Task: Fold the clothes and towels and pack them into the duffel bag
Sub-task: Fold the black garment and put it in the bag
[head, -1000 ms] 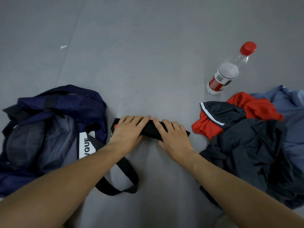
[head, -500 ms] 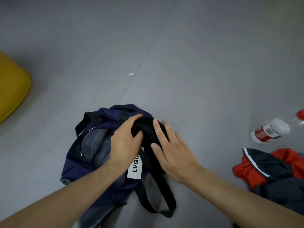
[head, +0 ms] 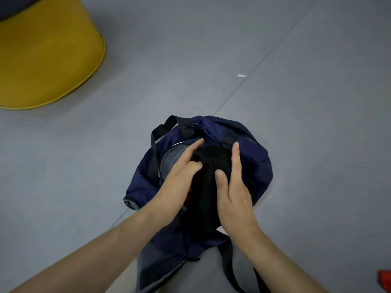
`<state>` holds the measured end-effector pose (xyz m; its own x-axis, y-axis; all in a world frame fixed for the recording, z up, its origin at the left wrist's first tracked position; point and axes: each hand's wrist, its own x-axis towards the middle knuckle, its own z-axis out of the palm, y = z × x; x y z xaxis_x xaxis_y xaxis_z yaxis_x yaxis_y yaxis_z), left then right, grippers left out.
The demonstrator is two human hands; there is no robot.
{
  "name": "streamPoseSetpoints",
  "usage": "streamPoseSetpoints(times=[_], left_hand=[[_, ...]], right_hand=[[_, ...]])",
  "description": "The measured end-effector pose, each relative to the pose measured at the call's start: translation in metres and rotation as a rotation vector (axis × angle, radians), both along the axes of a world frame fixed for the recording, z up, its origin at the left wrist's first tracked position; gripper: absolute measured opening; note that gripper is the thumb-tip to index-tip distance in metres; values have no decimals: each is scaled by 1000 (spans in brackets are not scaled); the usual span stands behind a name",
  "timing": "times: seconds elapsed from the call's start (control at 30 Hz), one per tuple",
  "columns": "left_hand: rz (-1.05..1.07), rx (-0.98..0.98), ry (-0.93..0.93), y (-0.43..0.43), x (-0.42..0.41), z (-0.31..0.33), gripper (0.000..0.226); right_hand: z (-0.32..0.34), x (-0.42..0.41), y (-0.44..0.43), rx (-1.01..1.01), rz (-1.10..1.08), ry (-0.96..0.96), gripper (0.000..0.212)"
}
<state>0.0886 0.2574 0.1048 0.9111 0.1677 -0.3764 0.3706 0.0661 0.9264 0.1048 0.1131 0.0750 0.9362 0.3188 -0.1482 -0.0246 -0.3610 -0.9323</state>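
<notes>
A navy duffel bag [head: 257, 166] with black straps lies on the grey floor, its mouth open toward me and a grey lining showing inside. A folded black garment [head: 211, 163] sits in the bag's mouth, held between my two hands. My left hand [head: 179, 182] grips its left side, thumb curled on top and index finger stretched forward. My right hand [head: 236, 187] holds its right side, with the thumb on top and the fingers along the edge. The garment's underside is hidden.
A large yellow round object [head: 42, 56] stands at the top left. A small white scrap [head: 241, 75] lies on a floor seam beyond the bag. A red cloth corner [head: 385, 282] shows at the bottom right edge.
Both hands lifted the folded black garment off the floor and carried it left into the bag's mouth. My view swung left, so the bottle and clothes pile left the frame.
</notes>
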Motion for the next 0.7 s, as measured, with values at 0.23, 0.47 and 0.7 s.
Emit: streamPoseSetpoints(times=[0.23, 0.47, 0.7], left_hand=[[63, -78, -32, 19, -19, -13, 62], [-55, -12, -68, 32, -16, -21, 61], [-200, 278, 14, 26, -7, -42, 76]], right_hand=[[13, -8, 28, 204, 123, 171, 59], [17, -5, -4, 293, 278, 341, 78], [-13, -18, -8, 159, 128, 202, 69]])
